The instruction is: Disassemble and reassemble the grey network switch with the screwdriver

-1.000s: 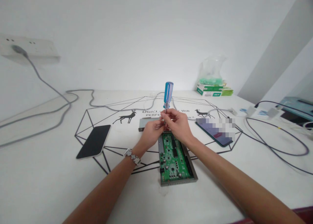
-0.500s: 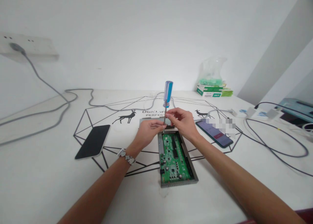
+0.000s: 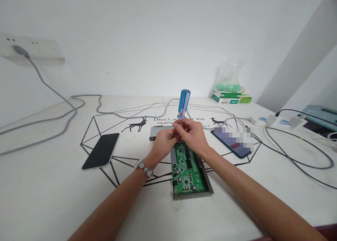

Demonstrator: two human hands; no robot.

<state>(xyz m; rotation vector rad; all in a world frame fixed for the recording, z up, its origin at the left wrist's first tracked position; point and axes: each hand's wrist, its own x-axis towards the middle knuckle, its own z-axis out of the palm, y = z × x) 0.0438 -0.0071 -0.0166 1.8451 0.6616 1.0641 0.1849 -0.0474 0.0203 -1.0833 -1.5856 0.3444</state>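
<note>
A screwdriver (image 3: 184, 102) with a clear blue handle stands nearly upright, tilted slightly right at the top, over the far end of the metal case. My right hand (image 3: 194, 133) pinches its shaft just below the handle. Beside it, my left hand (image 3: 165, 142) has thumb and fingers pressed together near the lower shaft; what lies between them is hidden. The green circuit board (image 3: 188, 174) sits inside the open grey metal case (image 3: 193, 196). My hands cover the screwdriver's tip and the case's far edge. A grey metal cover (image 3: 155, 131) lies behind my left hand.
A dark-screened phone (image 3: 102, 151) lies at left, and a lit phone (image 3: 229, 142) at right. Grey cable (image 3: 126, 117) runs across the back from a wall socket (image 3: 31, 46). White adapters (image 3: 273, 121), black cable (image 3: 310, 148) and boxes under a plastic bag (image 3: 226, 95) occupy the right side.
The screwdriver's handle has shifted slightly right and leans more that way. My left hand has moved right, closer against my right hand, and its fingers have curled in more.
</note>
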